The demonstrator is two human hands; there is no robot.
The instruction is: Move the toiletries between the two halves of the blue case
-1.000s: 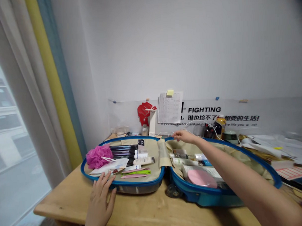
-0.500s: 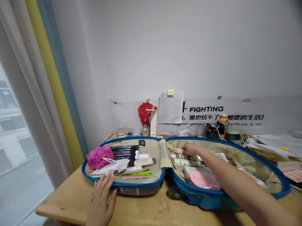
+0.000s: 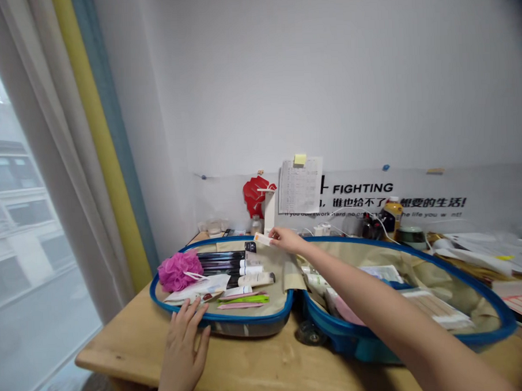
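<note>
Small white-and-orange pack (image 3: pixel 262 238), long axis level and pointing left, pinched in the right hand (image 3: pixel 284 239) grip over the open blue suitcase (image 3: pixel 249 318), far edge; left hand (image 3: pixel 183 351) well nearer, fingers spread flat on the tabletop (image 3: pixel 260 368).

We see a counter (image 3: pixel 259 362) of pale wood, smooth and matt, and a suitcase (image 3: pixel 354 341) whose blue shell looks like glossy hard plastic and whose lining is matt beige cloth. We take the small tube (image 3: pixel 263 239) for smooth white plastic, the pink puff (image 3: pixel 174 271) for ruffled mesh, the wall sheet (image 3: pixel 300 185) for plain paper and the curtain (image 3: pixel 39 170) for sheer cloth.
</note>
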